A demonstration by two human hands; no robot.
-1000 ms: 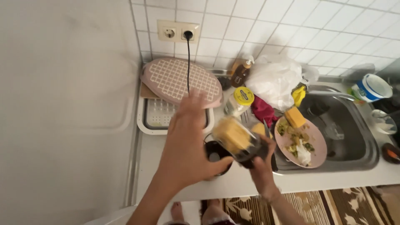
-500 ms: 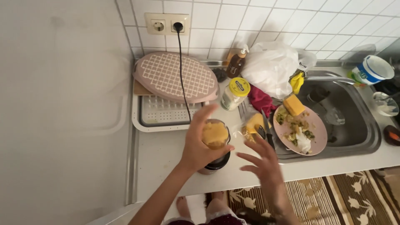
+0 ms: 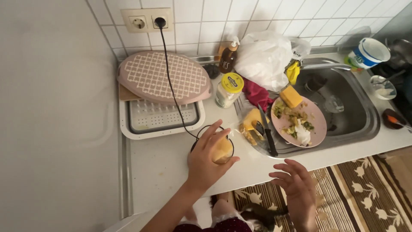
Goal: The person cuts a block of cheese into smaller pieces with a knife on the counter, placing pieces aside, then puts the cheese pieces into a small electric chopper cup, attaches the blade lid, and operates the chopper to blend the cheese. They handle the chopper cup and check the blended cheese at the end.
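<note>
left hand [image 3: 205,161]: my grip's wrapped round blender cup [image 3: 219,148] w/ yellow mix
right hand [image 3: 296,189]: fingers spread wide, empty, 4 o'clock of cup
knife [image 3: 267,132]: 2 o'clock

Person, seen from above.
- Left hand [image 3: 206,165]: bare; no ring, glove or watch visible. Forearm bare along its whole visible length, no sleeve.
- Right hand [image 3: 298,193]: bare; no ring or glove visible. Wrist partly blurred, so a band cannot be made out.
- Clothing: a dark maroon garment [image 3: 227,225] at the near edge, with a pale, thin layer over it; its cut cannot be told.
- Feet: a bare foot [image 3: 219,202] shows above the garment, no shoe or sock.
</note>
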